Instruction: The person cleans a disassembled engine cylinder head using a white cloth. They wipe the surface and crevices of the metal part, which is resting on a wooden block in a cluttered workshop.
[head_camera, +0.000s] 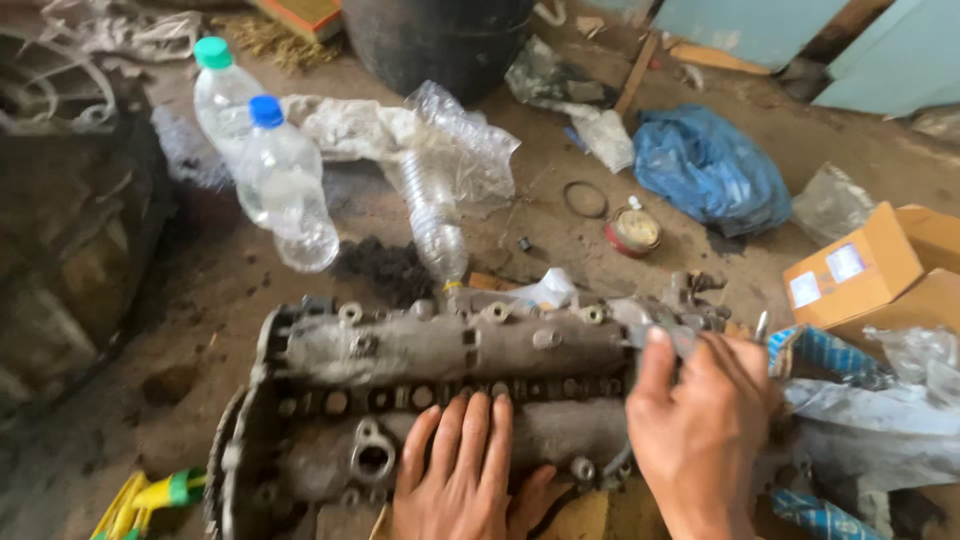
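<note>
Engine cylinder head (440, 385), grey cast metal w/ grime, lies on dirt floor (220, 290); long axis runs roughly left-right across view, slightly tilted up toward the right. All places rel. to the cylinder head: left hand (455, 480) on its near side, palm down, fingers spread flat on the casting, not gripping; right hand (700, 430) at its right end, thumb and fingers closed round a small metal part there; what exactly is pinched is blurred, can't tell. Both hands touch the head; right hand nearer the end fittings, left nearer the middle. Beyond the far edge: crushed clear bottle (435, 215) close by, pointing at the head; two clear bottles further back-left, blue-cap bottle (285, 190) and green-cap bottle (222, 90); dark pile of dirt between bottles and head. Back-right: small round tin (633, 230), thin ring (585, 198), blue plastic bag (710, 165). Right of the head: cardboard boxes (880, 270), grey plastic sheeting (880, 430). Near-left corner: yellow-green tool (150, 495), partly cut off by frame; dark barrel (440, 40) far back.
</note>
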